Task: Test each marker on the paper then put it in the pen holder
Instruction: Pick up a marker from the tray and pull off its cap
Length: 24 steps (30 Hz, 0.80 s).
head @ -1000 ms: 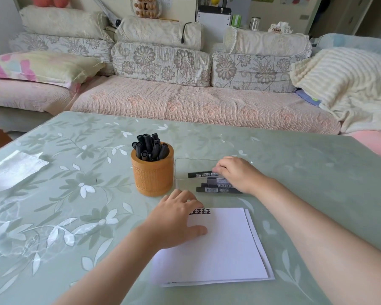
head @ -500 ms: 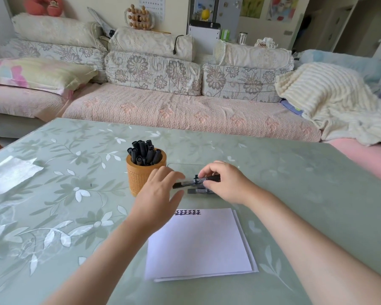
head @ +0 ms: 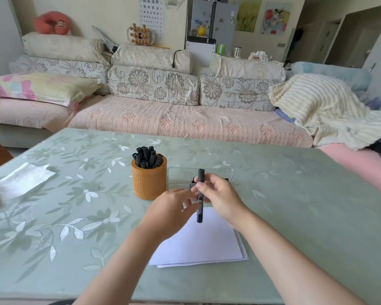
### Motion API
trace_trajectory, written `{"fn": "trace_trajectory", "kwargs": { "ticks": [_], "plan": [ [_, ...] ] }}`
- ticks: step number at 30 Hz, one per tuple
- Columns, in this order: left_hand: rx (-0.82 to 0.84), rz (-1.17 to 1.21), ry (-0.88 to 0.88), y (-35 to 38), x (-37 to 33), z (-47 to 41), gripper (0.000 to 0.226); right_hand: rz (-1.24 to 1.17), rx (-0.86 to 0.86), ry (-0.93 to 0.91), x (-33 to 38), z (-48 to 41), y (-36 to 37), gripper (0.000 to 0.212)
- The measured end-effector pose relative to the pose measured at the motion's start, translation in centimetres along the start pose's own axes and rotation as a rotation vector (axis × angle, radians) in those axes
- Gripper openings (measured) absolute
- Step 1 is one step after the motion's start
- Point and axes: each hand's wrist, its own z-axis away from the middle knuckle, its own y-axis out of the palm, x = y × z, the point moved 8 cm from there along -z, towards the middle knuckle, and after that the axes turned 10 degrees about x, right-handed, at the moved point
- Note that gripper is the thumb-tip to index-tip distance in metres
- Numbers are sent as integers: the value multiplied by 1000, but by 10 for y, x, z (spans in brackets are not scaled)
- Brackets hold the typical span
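table [head: 295, 194] has a glossy, smooth clear cover over a green floral print, lots of glare. pen holder [head: 149, 183] looks matt with a fine woven texture, marker [head: 199, 213] is black plastic, paper [head: 202, 245] plain matt white, tray [head: 180, 175] clear shiny plastic, sofa [head: 174, 122] quilted cloth

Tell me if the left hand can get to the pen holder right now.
Probably yes. The left hand hovers close by the pen holder, seemingly holding nothing, with nothing between them; the right hand grips the marker off to the right, clear of that path.
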Motion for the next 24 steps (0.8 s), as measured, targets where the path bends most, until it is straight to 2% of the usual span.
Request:
{"fn": "trace_trajectory", "kwargs": {
  "ticks": [3,6,9,10,12,17,24],
  "plan": [
    [-23,-61,-91,-6,4,6,12,156,29,51,-6,7,-1,20],
    [-84,-40,-155,-13,10,16,4,408,103,98,-17,9,-3,26],
    [-66,-20,-69,-10,0,20,29,606,149,149,-22,13,-3,8],
    [-48,-33,-34,-8,-5,19,34,646,157,158,-22,14,-3,15],
    [-13,-83,14,-4,-11,17,34,663,196,162,-25,18,-2,25],
    [40,-131,52,4,-9,11,18,677,271,137,-34,23,-6,9],
    [118,-247,93,18,-3,-1,14,749,326,119,-44,17,-9,21]
  ]
}}
